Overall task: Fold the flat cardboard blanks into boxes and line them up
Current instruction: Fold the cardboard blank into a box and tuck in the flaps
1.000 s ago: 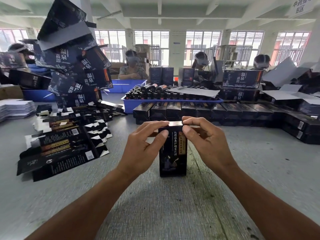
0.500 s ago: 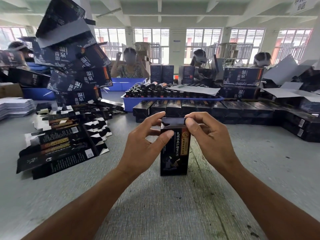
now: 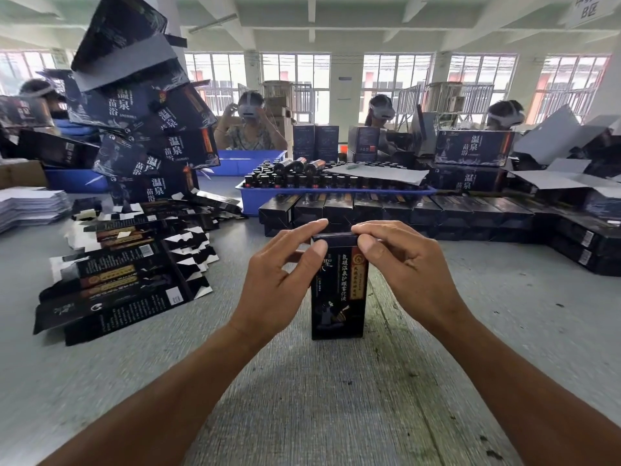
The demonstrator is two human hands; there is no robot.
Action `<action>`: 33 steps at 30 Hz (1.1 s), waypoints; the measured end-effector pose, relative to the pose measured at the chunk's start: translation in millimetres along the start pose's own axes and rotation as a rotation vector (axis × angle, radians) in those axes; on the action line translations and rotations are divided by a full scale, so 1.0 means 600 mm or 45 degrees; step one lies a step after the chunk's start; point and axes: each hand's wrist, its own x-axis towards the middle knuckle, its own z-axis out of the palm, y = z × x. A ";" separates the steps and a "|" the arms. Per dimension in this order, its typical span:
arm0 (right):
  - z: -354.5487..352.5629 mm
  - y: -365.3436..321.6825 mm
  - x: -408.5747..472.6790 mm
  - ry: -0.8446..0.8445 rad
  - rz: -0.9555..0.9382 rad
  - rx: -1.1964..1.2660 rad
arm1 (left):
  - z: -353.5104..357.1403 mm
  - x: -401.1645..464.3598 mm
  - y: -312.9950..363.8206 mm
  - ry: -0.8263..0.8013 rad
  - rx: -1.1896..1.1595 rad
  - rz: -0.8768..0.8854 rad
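Observation:
A small black box (image 3: 337, 297) with gold lettering stands upright on the grey table (image 3: 336, 398), right in front of me. My left hand (image 3: 282, 280) pinches its upper left side, thumb on the front, fingers over the top. My right hand (image 3: 403, 264) presses on the top flap from the right, and the flap lies flat. A fanned pile of flat black blanks (image 3: 124, 274) lies to the left. A row of folded black boxes (image 3: 403, 213) lines the table beyond my hands.
A blue tray (image 3: 336, 196) of dark bottles sits behind the row. Large dark cartons (image 3: 141, 129) tower at the back left, and a stack of white sheets (image 3: 30, 206) lies at the far left. Several people sit across the table.
The box's top flap, open half a second ago, now lies flat under my fingers. Both hands stay on the box's upper end.

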 end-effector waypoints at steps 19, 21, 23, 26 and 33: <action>0.001 0.014 0.001 -0.058 -0.182 -0.305 | -0.012 0.009 -0.008 0.001 0.024 0.062; 0.002 0.019 0.000 -0.069 -0.235 -0.400 | -0.014 0.011 -0.009 0.004 0.032 0.061; 0.004 0.022 0.000 -0.037 -0.207 -0.378 | -0.014 0.012 -0.010 0.009 0.058 0.073; 0.017 0.029 -0.007 -0.039 -0.079 -0.373 | -0.008 0.014 -0.009 0.047 0.103 0.074; 0.066 0.032 -0.038 -0.406 0.245 -0.578 | -0.016 0.028 -0.047 0.326 0.153 -0.105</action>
